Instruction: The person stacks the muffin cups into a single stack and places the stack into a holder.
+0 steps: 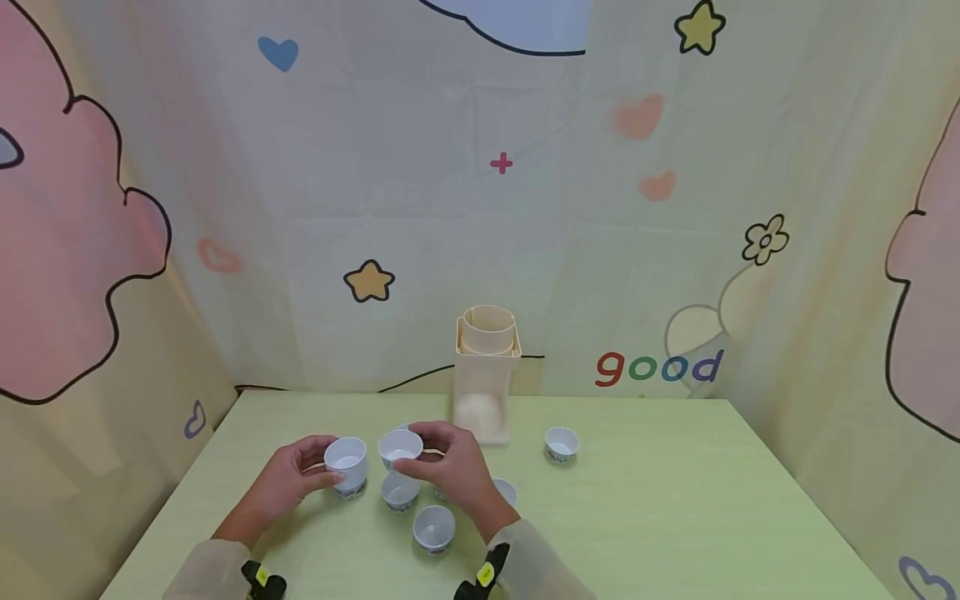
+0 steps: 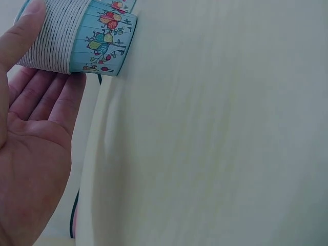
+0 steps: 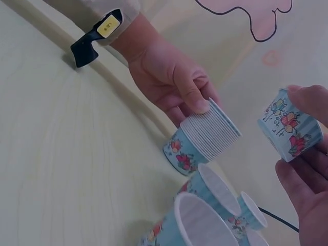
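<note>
My left hand (image 1: 283, 479) grips a stack of nested paper cups (image 1: 347, 471), thumb on one side and fingers on the other. In the left wrist view the stack (image 2: 77, 38) shows its ribbed rims and a light-blue, flower-printed wall. Just right of it, my right hand (image 1: 459, 468) pinches a single paper cup (image 1: 400, 452) by its sides. The right wrist view has this cup (image 3: 289, 125) apart from the stack (image 3: 207, 136). Below the hands stand loose paper cups, among them one cup (image 1: 400, 492) and a nearer one (image 1: 434, 528).
A cream upright holder (image 1: 480, 400) with a round tube on top stands at the table's back edge. One paper cup (image 1: 562, 445) sits apart to the right; another (image 1: 506, 492) is partly hidden by my right wrist. Printed curtains enclose the light-green table (image 1: 675, 517).
</note>
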Demonstrator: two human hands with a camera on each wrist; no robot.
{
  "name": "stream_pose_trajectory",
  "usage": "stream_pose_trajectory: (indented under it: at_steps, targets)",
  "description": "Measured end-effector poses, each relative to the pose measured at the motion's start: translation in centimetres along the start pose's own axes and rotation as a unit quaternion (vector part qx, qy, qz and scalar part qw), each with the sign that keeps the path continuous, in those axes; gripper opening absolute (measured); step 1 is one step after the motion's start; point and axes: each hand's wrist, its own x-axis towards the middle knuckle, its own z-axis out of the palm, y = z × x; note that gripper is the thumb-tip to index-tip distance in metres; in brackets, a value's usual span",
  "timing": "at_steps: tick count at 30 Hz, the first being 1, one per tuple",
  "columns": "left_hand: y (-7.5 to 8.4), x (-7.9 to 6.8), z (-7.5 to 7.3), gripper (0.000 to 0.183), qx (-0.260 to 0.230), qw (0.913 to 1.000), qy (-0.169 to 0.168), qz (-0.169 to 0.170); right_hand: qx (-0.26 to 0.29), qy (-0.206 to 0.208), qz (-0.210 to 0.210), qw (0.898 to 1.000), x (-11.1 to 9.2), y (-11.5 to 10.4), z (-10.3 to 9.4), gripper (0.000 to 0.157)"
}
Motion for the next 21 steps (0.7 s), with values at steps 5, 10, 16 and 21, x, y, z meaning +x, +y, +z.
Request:
stream_pose_trajectory:
  at_steps: [5, 10, 16, 21]
  targets:
    - [0.1, -0.1, 0.0, 0.063, -0.005, 1.0, -0.001, 0.003, 0.005, 0.007, -0.007, 1.0, 0.8, 0.0, 1.5, 0.049]
    - [0.2, -0.1, 0.0, 0.061, -0.008, 0.9999, -0.004, 0.008, 0.003, 0.005, -0.002, 1.0, 1.3, -0.1, 3.0, 0.049]
    - [-0.1, 0.0, 0.0, 0.059, -0.019, 0.9996, -0.007, 0.018, -0.02, 0.004, 0.001, 1.0, 1.6, -0.1, 4.4, 0.05]
    - [-0.2, 0.0, -0.1, 0.061, -0.018, 0.9997, -0.005, 0.015, -0.035, 0.014, 0.004, 0.999, 2.1, 0.0, 5.5, 0.051]
